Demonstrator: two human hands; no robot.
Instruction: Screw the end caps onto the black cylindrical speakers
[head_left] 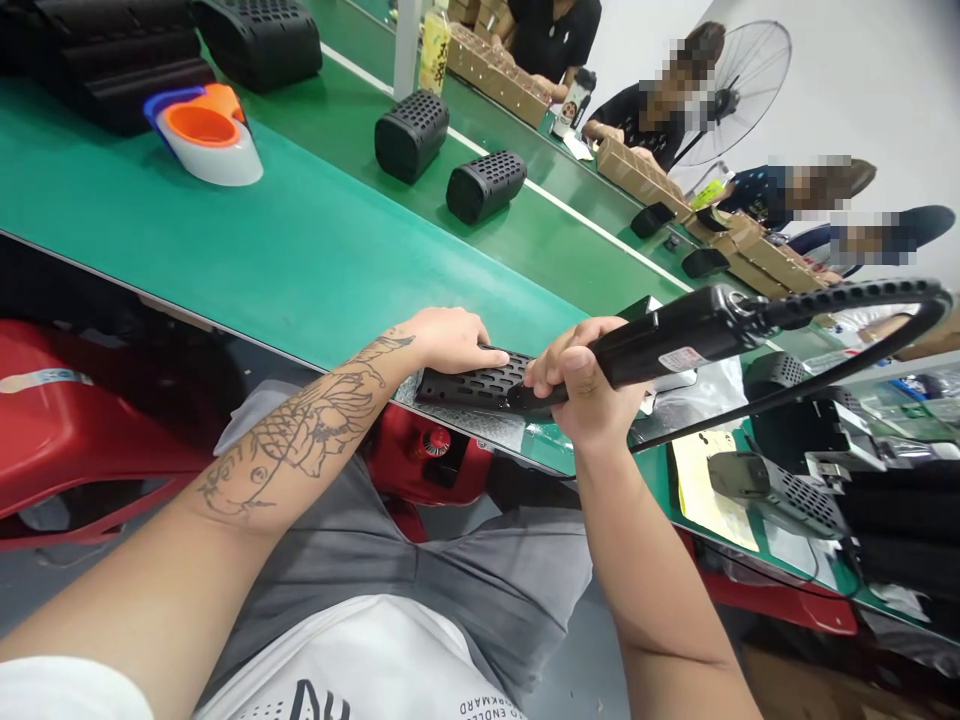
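Observation:
A black perforated housing (474,384) lies on its side near the front edge of the green work surface. My left hand (455,342) grips its upper far side, thumb along the slotted face. My right hand (581,385) is wrapped around a black electric screwdriver (667,338), which is tilted low with its tip end at the right part of the housing. Whether the tip touches a screw cannot be made out. A thick coiled-sleeve cable (847,300) runs from the screwdriver's back end and loops round to the right.
More black housings (411,135) stand on the green conveyor beyond. An orange, white and blue holder (214,150) sits at left. To the right are a yellow sheet (709,490) and a grey perforated housing (780,490). Across the line, several people work beside cardboard boxes (495,75).

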